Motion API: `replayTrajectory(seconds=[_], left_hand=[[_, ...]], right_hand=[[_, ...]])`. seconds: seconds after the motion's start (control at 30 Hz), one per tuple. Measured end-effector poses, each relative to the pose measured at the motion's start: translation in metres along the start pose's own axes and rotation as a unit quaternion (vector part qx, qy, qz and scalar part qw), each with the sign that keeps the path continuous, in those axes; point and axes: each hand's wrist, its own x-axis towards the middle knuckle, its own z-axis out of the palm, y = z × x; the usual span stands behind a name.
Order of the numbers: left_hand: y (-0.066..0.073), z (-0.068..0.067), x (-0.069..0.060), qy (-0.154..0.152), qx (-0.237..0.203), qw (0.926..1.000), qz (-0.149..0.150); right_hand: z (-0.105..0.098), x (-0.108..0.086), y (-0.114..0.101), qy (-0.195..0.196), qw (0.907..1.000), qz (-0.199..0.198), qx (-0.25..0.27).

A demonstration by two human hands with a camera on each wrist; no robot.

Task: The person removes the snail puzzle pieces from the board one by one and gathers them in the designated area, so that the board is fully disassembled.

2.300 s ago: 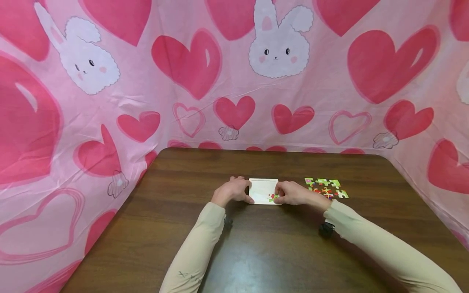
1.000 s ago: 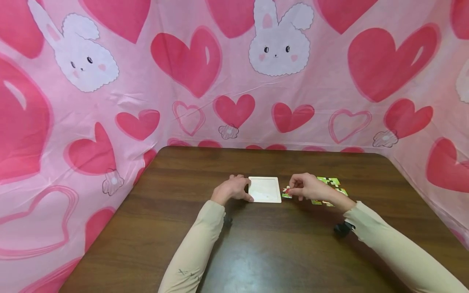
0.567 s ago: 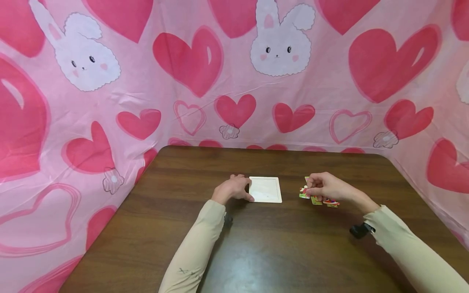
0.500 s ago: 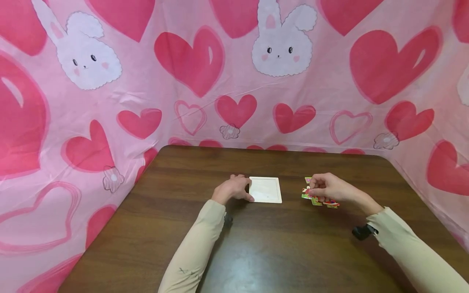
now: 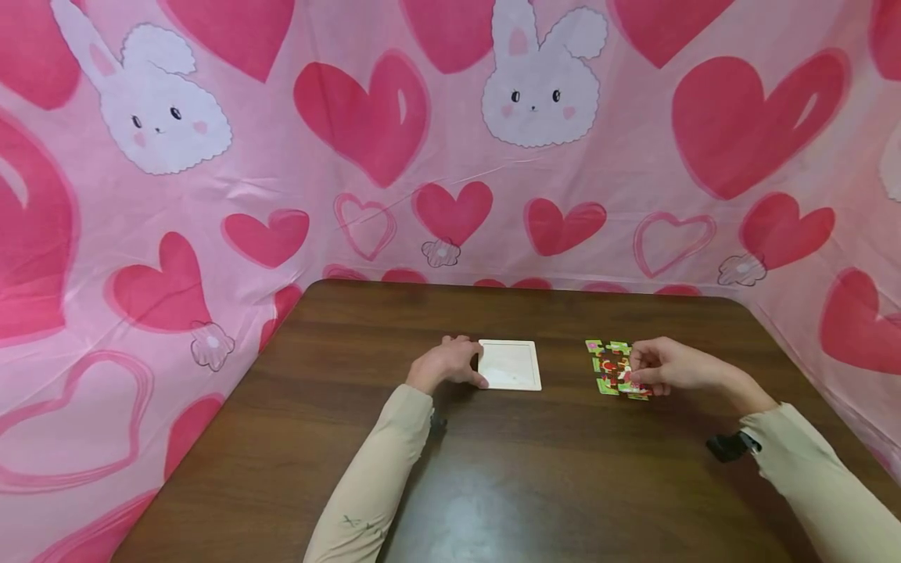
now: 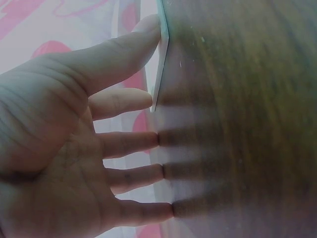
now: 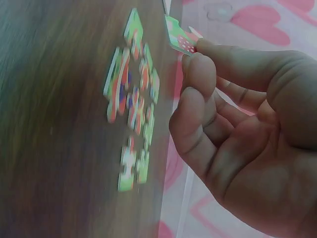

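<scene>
A flat white puzzle tray (image 5: 508, 365) with a raised rim lies on the table. My left hand (image 5: 446, 364) is at its left side; in the left wrist view the thumb (image 6: 147, 25) touches the tray's edge and the other fingers are spread, nearly straight, tips down at the table. My right hand (image 5: 665, 366) pinches a jigsaw piece (image 7: 179, 39), green and red with white dots, between thumb and fingers, lifted above the table. Beneath and left of that hand lie several loose jigsaw pieces (image 5: 604, 365), green with coloured print, some partly hidden by the hand.
The brown wooden table (image 5: 493, 461) extends around both arms. A pink cloth (image 5: 450, 125) with hearts and rabbits hangs behind and beside it. Dark wrist cameras (image 5: 728, 447) sit under the sleeves.
My right hand carried the pinched piece from the tray's lower right corner rightward, over the loose pieces, to their right side. The tray now shows no piece. The left hand stayed at the tray.
</scene>
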Motion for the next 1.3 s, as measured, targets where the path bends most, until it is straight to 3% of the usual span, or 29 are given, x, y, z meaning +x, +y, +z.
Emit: replayTrajectory(seconds=[0.23, 0.83, 1.3], left_hand=[[-0.001, 0.0, 0.0, -0.004, -0.001, 1.0, 0.003], [0.0, 0.002, 0.001, 0.0, -0.007, 1.0, 0.001], [0.0, 0.001, 0.002, 0.001, -0.013, 0.9999, -0.004]], right_hand=[[-0.009, -0.011, 0.009, 0.007, 0.9988, 0.047, 0.005], [-0.026, -0.027, 0.036, -0.04, 0.998, 0.049, -0.013], [-0.022, -0.024, 0.044, -0.027, 0.9919, 0.12, -0.031]])
